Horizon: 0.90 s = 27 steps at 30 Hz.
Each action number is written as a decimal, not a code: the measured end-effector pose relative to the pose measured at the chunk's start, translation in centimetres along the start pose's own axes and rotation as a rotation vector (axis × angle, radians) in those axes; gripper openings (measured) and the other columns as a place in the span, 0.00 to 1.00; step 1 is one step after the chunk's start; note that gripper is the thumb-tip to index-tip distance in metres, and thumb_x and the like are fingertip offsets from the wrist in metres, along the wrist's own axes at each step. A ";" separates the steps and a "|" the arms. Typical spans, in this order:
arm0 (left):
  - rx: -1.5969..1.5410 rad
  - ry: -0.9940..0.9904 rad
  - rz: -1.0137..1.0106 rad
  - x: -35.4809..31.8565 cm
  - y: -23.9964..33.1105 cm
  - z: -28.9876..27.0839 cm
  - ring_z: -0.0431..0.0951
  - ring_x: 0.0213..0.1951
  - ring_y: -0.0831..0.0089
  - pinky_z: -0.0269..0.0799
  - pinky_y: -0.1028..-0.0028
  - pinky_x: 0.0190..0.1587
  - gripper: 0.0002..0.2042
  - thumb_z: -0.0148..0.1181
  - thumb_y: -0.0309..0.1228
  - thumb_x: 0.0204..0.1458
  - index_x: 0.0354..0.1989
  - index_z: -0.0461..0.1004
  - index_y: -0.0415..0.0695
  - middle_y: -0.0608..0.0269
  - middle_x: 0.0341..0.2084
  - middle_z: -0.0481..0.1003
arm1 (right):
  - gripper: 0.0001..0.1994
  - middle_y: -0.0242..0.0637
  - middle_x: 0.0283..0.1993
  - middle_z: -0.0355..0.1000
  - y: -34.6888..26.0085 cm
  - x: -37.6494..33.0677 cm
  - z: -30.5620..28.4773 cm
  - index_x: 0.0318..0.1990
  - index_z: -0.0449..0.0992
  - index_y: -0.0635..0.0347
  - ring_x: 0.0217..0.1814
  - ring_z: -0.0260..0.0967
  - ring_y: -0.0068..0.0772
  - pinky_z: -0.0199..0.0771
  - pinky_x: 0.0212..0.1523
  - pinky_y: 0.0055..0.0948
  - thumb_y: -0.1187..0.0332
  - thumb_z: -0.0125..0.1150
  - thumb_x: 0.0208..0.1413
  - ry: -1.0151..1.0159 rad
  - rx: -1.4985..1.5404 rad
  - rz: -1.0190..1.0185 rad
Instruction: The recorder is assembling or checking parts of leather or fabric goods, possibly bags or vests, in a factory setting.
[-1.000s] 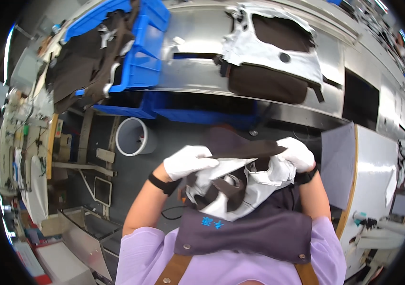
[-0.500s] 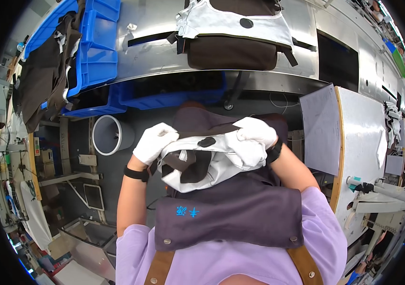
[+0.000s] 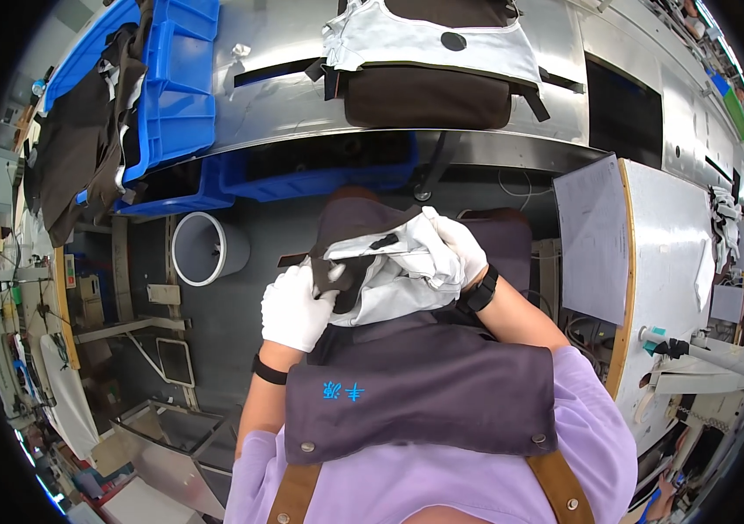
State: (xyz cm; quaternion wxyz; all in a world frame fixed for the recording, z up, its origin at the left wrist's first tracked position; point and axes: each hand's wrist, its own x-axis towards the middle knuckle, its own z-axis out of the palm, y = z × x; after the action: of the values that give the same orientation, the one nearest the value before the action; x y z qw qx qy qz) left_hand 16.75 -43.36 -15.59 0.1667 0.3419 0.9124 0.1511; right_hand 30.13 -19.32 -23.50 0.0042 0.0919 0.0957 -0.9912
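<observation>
Over my lap I hold a bunched garment [image 3: 407, 275], white on one face and dark brown on the other, with a black patch showing in its folds. My left hand [image 3: 296, 307], in a white glove, pinches the garment's brown left edge with closed fingers. The gloved right hand [image 3: 459, 249] grips the white bundle on the other side; its fingertips are partly hidden by the cloth. A similar white and brown garment [image 3: 416, 39] lies spread on the metal bench ahead, a dark round patch near its middle.
Ahead runs the metal bench [image 3: 285, 109]. A blue crate [image 3: 178, 87] with brown cloth [image 3: 84, 131] draped over it stands at the far left. Below is a white bin [image 3: 200, 249] on the floor. To the right, a white table [image 3: 664, 262] has paper sheets [image 3: 593, 236] hanging at its side.
My left hand has moved down and toward the right, onto the garment's lower left part. The right hand has turned and shifted slightly left; the stretched edge is now bunched up.
</observation>
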 end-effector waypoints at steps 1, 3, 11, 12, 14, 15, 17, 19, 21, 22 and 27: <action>-0.135 0.037 0.043 -0.1 -1.4 0.6 0.80 0.37 0.56 0.75 0.65 0.41 0.15 0.69 0.31 0.44 0.40 0.76 0.41 0.54 0.35 0.79 | 0.13 0.45 0.45 0.74 -0.2 0.0 0.0 0.48 0.70 0.63 0.42 0.75 0.38 0.80 0.37 0.34 0.64 0.45 0.66 0.081 -0.081 -0.062; -0.714 0.072 0.023 -0.6 -1.9 0.0 0.81 0.33 0.63 0.75 0.68 0.42 0.09 0.65 0.27 0.50 0.38 0.76 0.38 0.61 0.32 0.80 | 0.13 0.45 0.43 0.73 -2.0 -0.3 -1.3 0.47 0.70 0.65 0.42 0.75 0.41 0.79 0.38 0.34 0.65 0.44 0.67 0.118 -0.062 -0.056; -1.816 -0.019 0.164 0.2 -7.4 0.8 0.74 0.52 0.56 0.68 0.57 0.58 0.25 0.55 0.46 0.62 0.54 0.69 0.34 0.50 0.48 0.75 | 0.14 0.35 0.40 0.77 -4.8 0.6 -1.3 0.47 0.77 0.65 0.44 0.73 0.24 0.73 0.47 0.24 0.66 0.65 0.56 0.379 -1.355 -0.132; -1.751 -0.054 0.176 0.0 -7.0 0.6 0.73 0.52 0.61 0.67 0.63 0.59 0.20 0.54 0.39 0.63 0.54 0.68 0.34 0.52 0.49 0.73 | 0.16 0.35 0.41 0.77 -4.7 0.4 -0.5 0.48 0.77 0.63 0.43 0.73 0.25 0.74 0.48 0.25 0.68 0.68 0.53 0.479 -1.470 -0.193; -1.776 -0.098 0.167 -0.1 -6.1 0.5 0.73 0.51 0.61 0.66 0.63 0.58 0.20 0.55 0.37 0.62 0.55 0.67 0.33 0.52 0.48 0.74 | 0.15 0.36 0.41 0.76 -4.3 -0.1 2.2 0.48 0.78 0.61 0.42 0.75 0.26 0.75 0.46 0.26 0.70 0.68 0.53 0.569 -1.716 -0.619; -1.775 -0.096 0.162 -0.2 -5.8 0.4 0.73 0.51 0.61 0.66 0.63 0.58 0.20 0.55 0.37 0.62 0.55 0.67 0.33 0.52 0.48 0.74 | 0.13 0.38 0.41 0.76 -4.4 -0.7 4.1 0.47 0.79 0.60 0.40 0.76 0.28 0.76 0.43 0.26 0.71 0.67 0.53 0.502 -1.794 -0.775; -1.778 -0.074 0.110 -0.3 -5.4 0.0 0.73 0.51 0.62 0.66 0.63 0.58 0.21 0.56 0.36 0.61 0.55 0.67 0.32 0.53 0.47 0.74 | 0.10 0.39 0.41 0.76 -3.6 -2.4 9.1 0.44 0.79 0.61 0.40 0.76 0.29 0.76 0.41 0.28 0.67 0.64 0.56 0.294 -1.704 -0.504; -1.799 -0.143 0.175 0.1 -5.4 0.0 0.73 0.51 0.62 0.66 0.63 0.58 0.21 0.57 0.36 0.60 0.56 0.67 0.33 0.53 0.47 0.74 | 0.11 0.43 0.41 0.75 -1.7 -2.4 10.6 0.42 0.78 0.62 0.43 0.76 0.37 0.76 0.43 0.33 0.63 0.59 0.60 0.083 -1.893 -0.406; -1.830 -0.252 0.279 0.4 -5.4 0.0 0.73 0.52 0.63 0.65 0.64 0.59 0.23 0.61 0.31 0.55 0.57 0.67 0.33 0.53 0.49 0.74 | 0.15 0.48 0.42 0.74 -0.1 -1.2 9.6 0.39 0.77 0.62 0.49 0.72 0.49 0.73 0.48 0.41 0.58 0.55 0.61 0.040 -2.121 -0.400; -1.829 -0.244 0.282 0.3 -5.2 0.0 0.73 0.52 0.63 0.65 0.64 0.59 0.23 0.61 0.31 0.55 0.57 0.67 0.33 0.53 0.49 0.74 | 0.16 0.46 0.42 0.74 0.4 0.0 7.6 0.40 0.77 0.62 0.49 0.71 0.48 0.73 0.48 0.41 0.56 0.54 0.61 0.165 -2.221 -0.234; -1.889 -0.245 0.173 0.2 -5.0 0.0 0.72 0.57 0.57 0.65 0.59 0.62 0.19 0.57 0.26 0.54 0.56 0.68 0.42 0.51 0.55 0.71 | 0.17 0.45 0.42 0.76 2.6 3.4 3.6 0.41 0.78 0.62 0.46 0.73 0.47 0.73 0.45 0.35 0.56 0.60 0.55 0.317 -1.846 -0.231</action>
State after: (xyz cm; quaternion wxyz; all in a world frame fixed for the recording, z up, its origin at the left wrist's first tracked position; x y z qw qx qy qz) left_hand 13.69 -46.82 -17.61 0.4564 0.1459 0.3614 0.7999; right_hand 26.25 -22.54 -21.17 -0.0360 0.1761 0.8507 -0.4940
